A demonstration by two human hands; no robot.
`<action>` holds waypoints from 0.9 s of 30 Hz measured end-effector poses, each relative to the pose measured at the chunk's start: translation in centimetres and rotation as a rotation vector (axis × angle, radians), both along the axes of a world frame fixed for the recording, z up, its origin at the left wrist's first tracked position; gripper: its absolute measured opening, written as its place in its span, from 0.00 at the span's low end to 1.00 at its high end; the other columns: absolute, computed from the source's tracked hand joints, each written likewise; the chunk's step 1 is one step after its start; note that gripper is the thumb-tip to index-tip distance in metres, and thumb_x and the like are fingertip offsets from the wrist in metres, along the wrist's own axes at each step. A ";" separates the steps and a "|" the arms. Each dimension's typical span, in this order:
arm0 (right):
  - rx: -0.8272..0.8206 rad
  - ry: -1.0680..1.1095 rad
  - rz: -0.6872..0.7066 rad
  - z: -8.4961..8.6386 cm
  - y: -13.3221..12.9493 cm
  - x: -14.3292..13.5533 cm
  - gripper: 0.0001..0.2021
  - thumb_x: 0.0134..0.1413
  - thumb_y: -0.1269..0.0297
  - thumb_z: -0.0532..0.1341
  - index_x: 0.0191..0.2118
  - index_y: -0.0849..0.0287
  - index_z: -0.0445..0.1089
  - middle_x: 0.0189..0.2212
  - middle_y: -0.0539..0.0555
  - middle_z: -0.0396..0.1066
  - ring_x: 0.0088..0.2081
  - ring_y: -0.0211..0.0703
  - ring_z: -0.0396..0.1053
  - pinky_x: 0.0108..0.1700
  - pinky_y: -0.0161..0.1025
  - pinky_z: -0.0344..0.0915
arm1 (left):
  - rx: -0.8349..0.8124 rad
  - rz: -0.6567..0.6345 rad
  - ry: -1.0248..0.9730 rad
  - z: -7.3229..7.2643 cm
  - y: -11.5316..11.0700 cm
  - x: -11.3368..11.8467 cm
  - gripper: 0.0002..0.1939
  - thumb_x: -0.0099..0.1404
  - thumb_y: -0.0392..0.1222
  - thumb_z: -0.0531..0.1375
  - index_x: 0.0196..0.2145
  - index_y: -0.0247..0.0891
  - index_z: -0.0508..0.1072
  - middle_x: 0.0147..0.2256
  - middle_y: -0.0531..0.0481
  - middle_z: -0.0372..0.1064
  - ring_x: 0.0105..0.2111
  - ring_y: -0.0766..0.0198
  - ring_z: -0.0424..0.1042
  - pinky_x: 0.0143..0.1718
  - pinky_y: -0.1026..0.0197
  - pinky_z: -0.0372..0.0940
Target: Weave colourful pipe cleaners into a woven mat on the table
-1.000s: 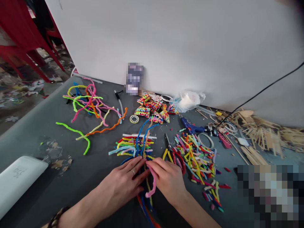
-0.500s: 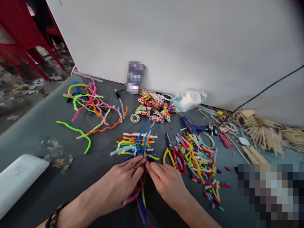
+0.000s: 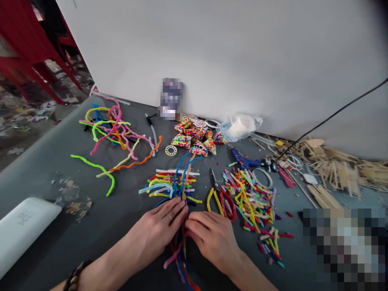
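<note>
A half-woven mat of colourful pipe cleaners (image 3: 163, 178) lies on the dark table in front of me, with blue strands arching up over its far side. My left hand (image 3: 162, 222) presses on its near edge, fingers together on the strands. Close beside it, my right hand (image 3: 212, 236) is closed, its bent fingertips pinching strands by my left fingers. Loose ends, including a pink pipe cleaner (image 3: 174, 255), hang out between and below the hands. What exactly lies under the fingertips is hidden. Scissors (image 3: 218, 199) with red and yellow handles lie right of the mat.
Cut pipe cleaner pieces (image 3: 250, 202) are heaped to the right, below a blue glue gun (image 3: 246, 159). Small woven pouches (image 3: 195, 135) sit by the wall. Long pipe cleaners (image 3: 113, 129) lie left, above a white power bank (image 3: 27, 230). Wooden sticks (image 3: 342, 165) pile at far right.
My right fingers have curled more and drawn slightly toward me. The pink end has swung out from beneath my left hand to hang between both hands. The view has shifted slightly.
</note>
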State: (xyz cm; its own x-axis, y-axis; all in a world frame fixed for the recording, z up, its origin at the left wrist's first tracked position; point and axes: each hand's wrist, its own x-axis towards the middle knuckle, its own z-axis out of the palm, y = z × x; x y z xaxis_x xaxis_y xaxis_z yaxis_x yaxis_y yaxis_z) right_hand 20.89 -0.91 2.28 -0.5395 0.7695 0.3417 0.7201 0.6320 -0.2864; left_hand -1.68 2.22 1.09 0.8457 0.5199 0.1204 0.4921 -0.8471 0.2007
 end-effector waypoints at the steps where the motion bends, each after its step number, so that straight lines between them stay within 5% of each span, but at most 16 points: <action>1: -0.010 0.026 -0.037 0.0 0.0 0.1 0.09 0.70 0.68 0.57 0.40 0.55 0.74 0.37 0.49 0.77 0.34 0.37 0.72 0.36 0.39 0.62 | 0.008 0.008 -0.007 -0.1 0.0 0.0 0.38 0.59 0.22 0.51 0.68 0.29 0.57 0.69 0.39 0.55 0.70 0.52 0.53 0.68 0.52 0.56; 5: 0.088 -0.033 -0.107 0.2 0.5 0.8 0.15 0.69 0.76 0.54 0.46 0.54 0.76 0.39 0.50 0.78 0.35 0.37 0.72 0.37 0.39 0.63 | 0.022 0.010 -0.016 0.0 0.1 0.0 0.37 0.59 0.22 0.50 0.67 0.29 0.59 0.68 0.40 0.58 0.69 0.53 0.55 0.67 0.54 0.58; 12: 0.313 -0.305 0.321 1.7 2.9 1.8 0.09 0.66 0.72 0.60 0.35 0.55 0.75 0.39 0.47 0.78 0.29 0.34 0.65 0.28 0.40 0.55 | -0.004 0.010 -0.061 -0.1 0.4 -0.2 0.35 0.61 0.22 0.52 0.66 0.32 0.61 0.67 0.42 0.59 0.69 0.55 0.55 0.67 0.55 0.59; 21: 0.291 -0.219 0.201 1.6 3.4 1.9 0.10 0.70 0.72 0.58 0.43 0.54 0.77 0.35 0.45 0.79 0.28 0.32 0.65 0.28 0.39 0.54 | -0.050 0.024 -0.077 0.4 0.6 -0.2 0.33 0.63 0.22 0.50 0.66 0.31 0.63 0.66 0.44 0.61 0.68 0.56 0.58 0.67 0.55 0.59; 27: 0.326 -0.250 0.241 1.9 3.6 2.0 0.10 0.69 0.73 0.60 0.38 0.56 0.77 0.35 0.46 0.79 0.27 0.34 0.64 0.27 0.41 0.52 | -0.026 0.038 -0.073 0.4 0.5 0.0 0.29 0.68 0.24 0.49 0.65 0.30 0.65 0.66 0.44 0.62 0.67 0.55 0.60 0.65 0.54 0.62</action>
